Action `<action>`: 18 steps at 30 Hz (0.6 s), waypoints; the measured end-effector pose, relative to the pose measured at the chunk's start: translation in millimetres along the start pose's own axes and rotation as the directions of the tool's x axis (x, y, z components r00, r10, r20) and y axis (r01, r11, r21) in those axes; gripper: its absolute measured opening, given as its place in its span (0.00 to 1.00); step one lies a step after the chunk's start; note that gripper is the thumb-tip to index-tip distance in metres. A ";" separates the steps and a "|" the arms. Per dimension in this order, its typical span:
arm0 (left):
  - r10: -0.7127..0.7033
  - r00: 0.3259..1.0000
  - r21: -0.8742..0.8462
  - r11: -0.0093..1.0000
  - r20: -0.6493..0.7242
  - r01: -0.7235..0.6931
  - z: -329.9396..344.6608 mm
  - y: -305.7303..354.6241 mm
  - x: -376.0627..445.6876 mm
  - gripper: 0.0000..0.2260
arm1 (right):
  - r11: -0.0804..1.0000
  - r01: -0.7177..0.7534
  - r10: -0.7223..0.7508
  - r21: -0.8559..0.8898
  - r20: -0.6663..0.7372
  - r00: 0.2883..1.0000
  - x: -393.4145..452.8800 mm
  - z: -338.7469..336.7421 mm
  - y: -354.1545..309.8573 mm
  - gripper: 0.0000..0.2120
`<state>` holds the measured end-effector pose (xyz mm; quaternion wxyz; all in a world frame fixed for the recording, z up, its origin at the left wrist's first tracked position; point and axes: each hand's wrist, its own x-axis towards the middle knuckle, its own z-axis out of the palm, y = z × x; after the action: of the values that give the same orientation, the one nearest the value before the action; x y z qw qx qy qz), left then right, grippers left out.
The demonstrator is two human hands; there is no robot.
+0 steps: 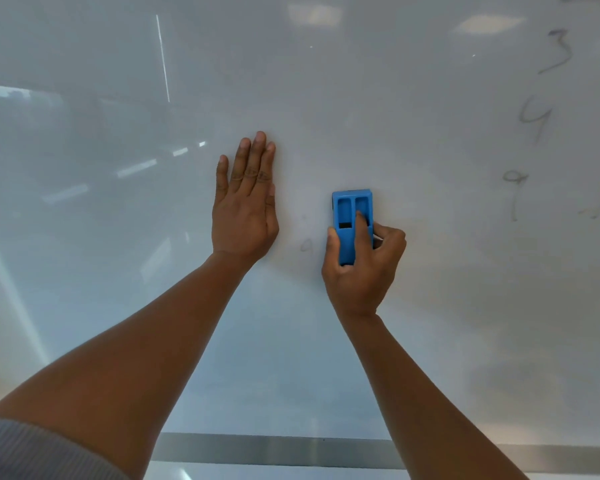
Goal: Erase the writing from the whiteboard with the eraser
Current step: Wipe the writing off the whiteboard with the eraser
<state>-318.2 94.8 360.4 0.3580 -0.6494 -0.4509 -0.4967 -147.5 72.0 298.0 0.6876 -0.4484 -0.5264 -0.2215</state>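
Note:
A glossy whiteboard [361,98] fills the view. My right hand [362,268] holds a blue plastic eraser [352,220] flat against the board at centre, thumb on its left side, a finger in its top groove. My left hand [245,206] lies flat on the board just left of the eraser, fingers together and pointing up, holding nothing. A faint grey "9" [306,244] shows between the two hands. Smudged grey numerals run down the right side: a "3" [558,51], a "4" [536,117] and a "9" [515,192].
A metal tray rail [274,450] runs along the board's bottom edge. Ceiling light reflections [314,13] glare on the upper board, and a thin bright vertical line [163,57] shows at upper left. More faint marks [594,211] sit at the far right edge.

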 end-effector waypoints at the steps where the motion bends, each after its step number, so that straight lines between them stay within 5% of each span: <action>1: -0.010 1.000 -0.008 1.000 -0.019 0.010 2.2 2.1 -0.4 0.23 | 1.000 0.009 -0.008 -0.012 0.013 1.000 0.5 -1.5 0.3 0.21; 8: -0.083 0.995 -0.026 0.996 -0.056 0.081 10.1 9.6 -3.1 0.24 | 0.946 0.323 -0.309 0.010 0.321 0.895 -38.7 -9.5 6.2 0.20; 15: -0.024 0.999 -0.021 0.999 -0.024 0.024 4.8 0.9 -3.0 0.24 | 0.987 0.156 -0.152 -0.038 0.094 0.984 3.7 -3.8 -2.4 0.19; 18: -0.023 0.999 -0.031 0.999 -0.026 0.022 3.9 1.4 -3.8 0.24 | 0.977 0.212 -0.207 -0.031 0.120 0.971 25.8 5.9 -20.8 0.20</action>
<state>-316.0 97.0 355.7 0.3484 -0.6432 -0.4458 -0.5159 -157.8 71.0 330.0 0.6186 -0.4172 -0.6050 -0.2781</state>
